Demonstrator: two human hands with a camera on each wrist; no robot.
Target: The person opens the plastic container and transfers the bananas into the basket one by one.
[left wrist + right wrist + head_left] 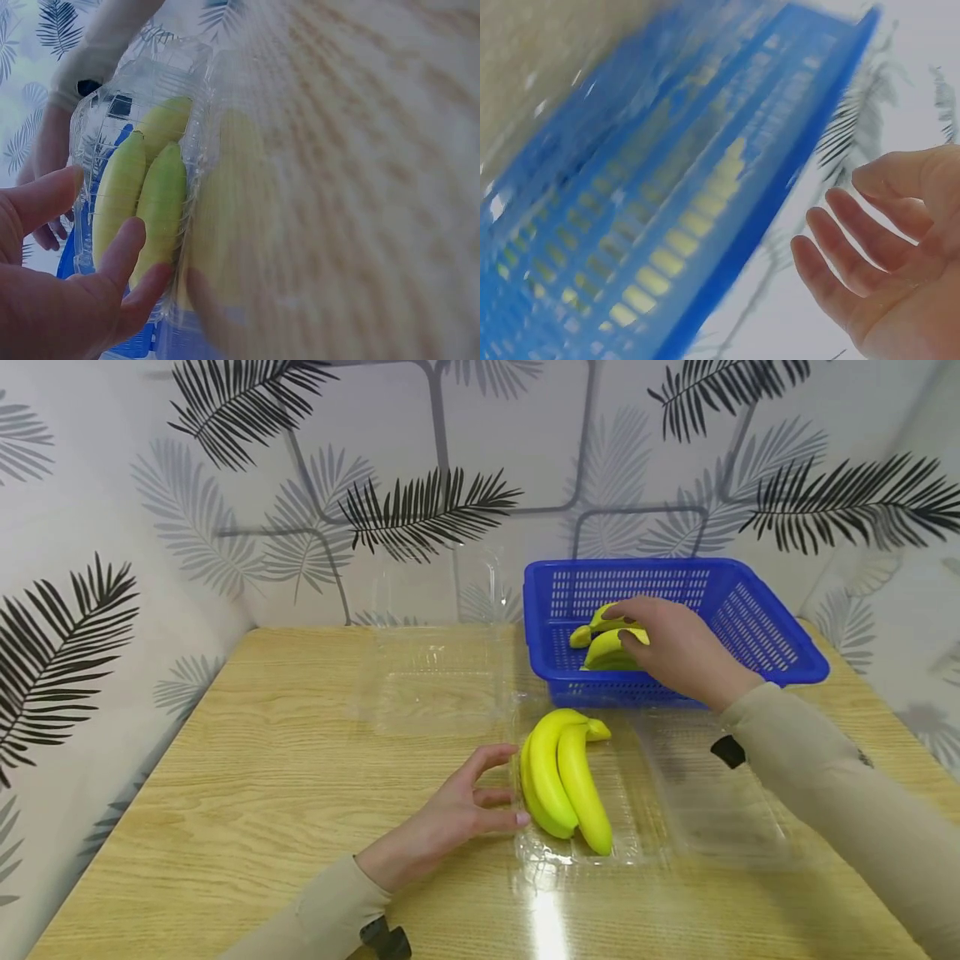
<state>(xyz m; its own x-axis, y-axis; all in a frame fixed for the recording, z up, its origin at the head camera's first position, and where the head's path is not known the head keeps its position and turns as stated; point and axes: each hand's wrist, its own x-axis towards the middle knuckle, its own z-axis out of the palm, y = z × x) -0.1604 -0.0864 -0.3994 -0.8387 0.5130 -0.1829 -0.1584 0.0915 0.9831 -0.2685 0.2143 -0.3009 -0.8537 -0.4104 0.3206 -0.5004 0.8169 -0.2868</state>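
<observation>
A bunch of yellow bananas lies in a clear plastic clamshell box, its lid folded out to the right. My left hand is at the box's left wall, fingers spread and fingertips right at the plastic. In the left wrist view, the bananas show through the clear wall in front of those fingers. Over the front of a blue basket hovers my right hand, above more bananas inside. The right wrist view shows this hand with loosely bent fingers and nothing between them.
Another clear clamshell box stands with its lid raised at the back of the wooden table, left of the basket. Behind the table is a wall with a leaf pattern. The basket's front side overlaps the back of the banana box.
</observation>
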